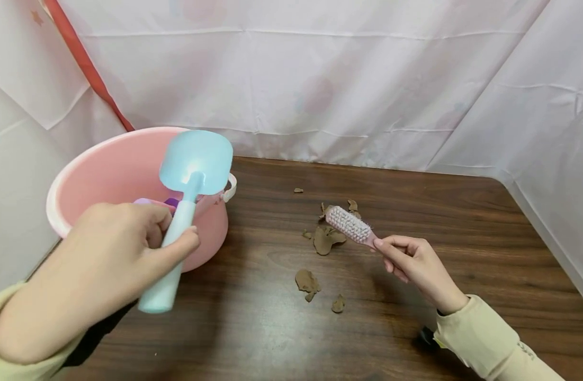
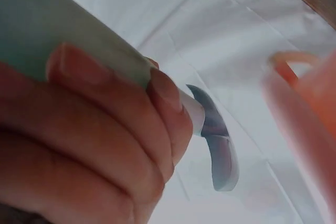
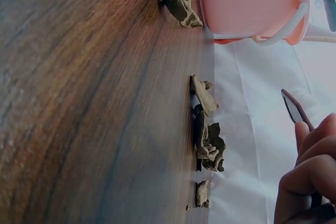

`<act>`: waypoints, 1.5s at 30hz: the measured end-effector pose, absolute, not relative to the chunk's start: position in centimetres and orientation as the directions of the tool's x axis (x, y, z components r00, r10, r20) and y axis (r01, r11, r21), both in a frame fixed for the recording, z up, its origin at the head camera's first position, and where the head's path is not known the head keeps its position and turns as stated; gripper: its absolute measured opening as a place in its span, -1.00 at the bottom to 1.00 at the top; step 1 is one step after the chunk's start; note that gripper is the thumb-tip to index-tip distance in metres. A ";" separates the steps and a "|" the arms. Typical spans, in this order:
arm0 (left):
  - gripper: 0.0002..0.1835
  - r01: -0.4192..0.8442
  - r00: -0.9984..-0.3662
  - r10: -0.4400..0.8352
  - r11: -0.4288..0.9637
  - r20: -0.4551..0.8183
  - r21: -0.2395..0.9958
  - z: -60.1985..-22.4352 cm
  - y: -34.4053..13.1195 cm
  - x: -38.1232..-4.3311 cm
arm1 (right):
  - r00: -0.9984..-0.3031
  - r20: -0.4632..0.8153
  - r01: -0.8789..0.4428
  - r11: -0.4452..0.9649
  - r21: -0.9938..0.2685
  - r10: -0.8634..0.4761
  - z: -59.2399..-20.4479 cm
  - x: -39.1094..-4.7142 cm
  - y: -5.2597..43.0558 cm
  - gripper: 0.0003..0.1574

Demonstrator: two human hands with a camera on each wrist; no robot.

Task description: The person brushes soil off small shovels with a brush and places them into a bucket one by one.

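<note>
My left hand [image 1: 117, 254] grips the pale handle of a light blue toy shovel [image 1: 196, 161], its blade raised in front of the pink bucket [image 1: 207, 241]. In the left wrist view the fingers [image 2: 105, 114] curl round that handle. Over the table, my right hand [image 1: 417, 264] pinches the handle end of a small pink brush [image 1: 350, 224], its pale bristles facing up toward the head camera. Below and around the brush head lie thin brown clay-like pieces [image 1: 322, 241]. Nearer me are another brown piece [image 1: 306, 280] and a small one [image 1: 338, 304].
The bucket stands at the left of the dark wooden table [image 1: 253, 328], with a white handle lug [image 1: 231, 188] on its right side. Something purple [image 1: 172, 202] shows inside it. White curtains [image 1: 291, 79] enclose the back and sides; a red ribbon [image 1: 88, 66] hangs at left.
</note>
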State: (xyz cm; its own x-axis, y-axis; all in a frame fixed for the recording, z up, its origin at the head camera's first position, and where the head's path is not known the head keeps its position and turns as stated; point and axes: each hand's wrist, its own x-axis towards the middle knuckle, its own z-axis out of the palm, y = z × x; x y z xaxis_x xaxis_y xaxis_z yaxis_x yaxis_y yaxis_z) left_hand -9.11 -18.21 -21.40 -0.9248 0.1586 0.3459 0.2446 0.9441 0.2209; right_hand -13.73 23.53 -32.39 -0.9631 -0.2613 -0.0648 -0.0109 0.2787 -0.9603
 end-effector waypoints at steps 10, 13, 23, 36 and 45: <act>-0.44 0.123 -0.992 0.116 0.948 0.042 0.294 -17.3 -19.9 -10.2 | -0.964 -0.054 -0.026 0.295 -0.955 -0.260 -32.5 -13.5 24.0 -0.57; -0.45 0.035 -0.994 0.065 0.950 -0.087 0.311 -16.4 -21.0 -11.1 | -0.964 -0.052 -0.028 0.296 -0.955 -0.259 -32.5 -13.4 24.2 -0.57; -0.25 0.011 -0.972 0.062 0.976 -0.227 0.217 -15.7 -23.9 -14.2 | -0.964 -0.059 -0.021 0.298 -0.954 -0.257 -32.7 -13.4 24.4 -0.56; -0.36 0.048 -0.885 0.111 0.988 -0.451 0.148 -13.4 -25.6 -18.8 | -0.961 -0.064 -0.022 0.306 -0.952 -0.269 -32.7 -13.4 24.6 -0.58; -0.47 -0.009 -0.817 0.117 0.976 -0.565 0.216 -12.8 -25.3 -20.3 | -0.962 -0.055 -0.034 0.319 -0.947 -0.268 -32.6 -13.3 24.9 -0.61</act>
State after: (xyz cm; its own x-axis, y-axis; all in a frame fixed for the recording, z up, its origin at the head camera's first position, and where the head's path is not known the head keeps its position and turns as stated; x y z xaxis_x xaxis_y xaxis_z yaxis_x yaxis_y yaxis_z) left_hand -20.31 -25.33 -12.84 -0.8167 0.1175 -0.5650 -0.0086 0.9765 0.2155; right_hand -13.30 24.87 -32.60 -0.9618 -0.2682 -0.0554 -0.0343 0.3187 -0.9472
